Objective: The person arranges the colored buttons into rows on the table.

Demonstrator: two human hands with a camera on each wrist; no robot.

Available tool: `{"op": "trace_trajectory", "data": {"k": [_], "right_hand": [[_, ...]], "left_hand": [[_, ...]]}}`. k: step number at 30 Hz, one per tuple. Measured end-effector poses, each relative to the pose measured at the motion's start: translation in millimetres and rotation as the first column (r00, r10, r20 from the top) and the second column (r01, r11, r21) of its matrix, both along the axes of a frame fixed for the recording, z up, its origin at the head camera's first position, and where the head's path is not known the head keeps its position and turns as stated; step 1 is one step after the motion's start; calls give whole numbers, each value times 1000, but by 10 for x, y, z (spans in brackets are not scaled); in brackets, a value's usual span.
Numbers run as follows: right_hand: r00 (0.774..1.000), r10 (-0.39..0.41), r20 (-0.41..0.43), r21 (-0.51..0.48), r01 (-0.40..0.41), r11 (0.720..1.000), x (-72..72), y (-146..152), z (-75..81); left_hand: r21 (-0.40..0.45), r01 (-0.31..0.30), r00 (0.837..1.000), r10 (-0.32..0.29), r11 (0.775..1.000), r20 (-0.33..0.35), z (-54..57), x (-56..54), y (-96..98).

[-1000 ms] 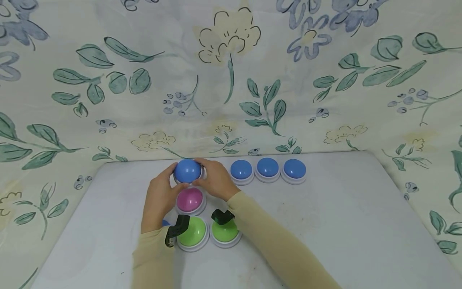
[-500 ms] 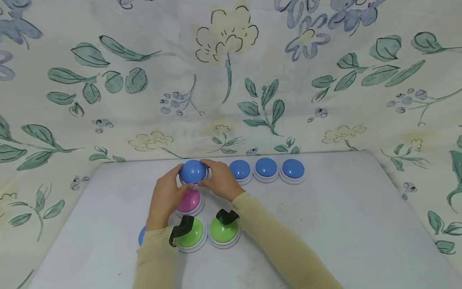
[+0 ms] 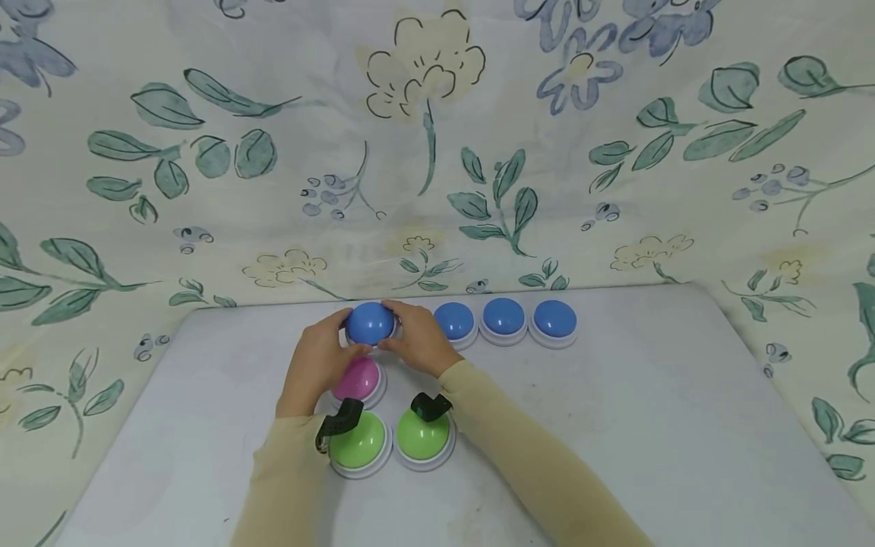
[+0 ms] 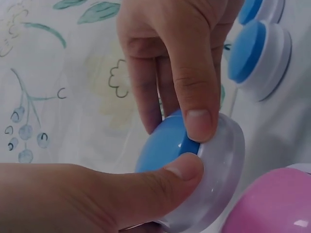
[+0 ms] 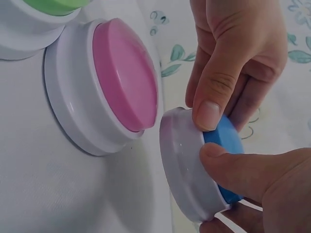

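Observation:
Both hands hold one round push button with a blue dome and white base, at the back of the table. My left hand grips its left side, thumb toward the front. From the right, my right hand pinches it between thumb and fingers. In the left wrist view, both thumbs press the edge where the blue dome meets the white base. The right wrist view shows the base tilted, close to a pink button. That pink button stands just in front of the held one.
Three more blue buttons, a left one, a middle one and a right one, stand in a row to the right. Two green buttons, left and right, sit nearer the front, partly under the wrist straps. A flowered cloth rises behind the table.
Both hands have shifted slightly right with the blue button between them. Another blue button, partly visible by the left wrist earlier, is now hidden behind the left sleeve.

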State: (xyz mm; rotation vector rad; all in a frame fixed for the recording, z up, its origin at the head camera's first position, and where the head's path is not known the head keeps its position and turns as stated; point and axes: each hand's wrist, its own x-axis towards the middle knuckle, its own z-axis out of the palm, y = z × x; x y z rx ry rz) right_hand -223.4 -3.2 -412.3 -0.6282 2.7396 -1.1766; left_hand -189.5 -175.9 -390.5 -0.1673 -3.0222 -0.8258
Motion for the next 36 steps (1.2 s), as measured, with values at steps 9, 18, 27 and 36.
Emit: {"op": "trace_trajectory", "data": {"k": [9, 18, 27, 36], "right_hand": [[999, -32, 20, 18, 31, 999, -56, -3, -85], [997, -69, 29, 28, 69, 997, -81, 12, -125], [995, -99, 26, 52, 97, 994, -75, -5, -166], [993, -114, -10, 90, 114, 989, -73, 22, -181]], "left_hand": [[-9, 39, 999, -38, 999, 23, -87, -109, -3], [-14, 99, 995, -98, 995, 35, -125, -220, 22], [-19, 134, 990, -133, 991, 44, -220, -304, -2], [10, 166, 985, -167, 986, 47, -262, -347, 3]]}}
